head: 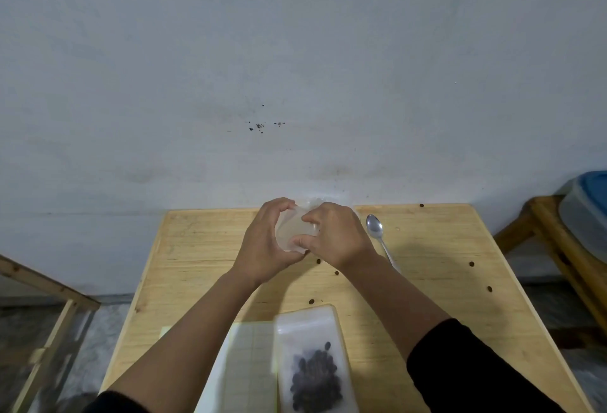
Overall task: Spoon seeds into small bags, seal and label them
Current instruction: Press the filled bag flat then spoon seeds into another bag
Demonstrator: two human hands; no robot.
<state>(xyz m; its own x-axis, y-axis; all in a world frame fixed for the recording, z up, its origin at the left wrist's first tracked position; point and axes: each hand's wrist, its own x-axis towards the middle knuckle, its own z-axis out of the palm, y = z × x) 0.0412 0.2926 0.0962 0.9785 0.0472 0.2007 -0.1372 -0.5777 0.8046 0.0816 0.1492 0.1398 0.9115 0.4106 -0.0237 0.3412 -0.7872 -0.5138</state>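
My left hand (262,241) and right hand (331,235) at twelve o'clock on the worktop (197,248), fingers of both clamped on a clear small bag (292,228), spoon (377,232) toward one o'clock, filled seed bag (312,363) at six
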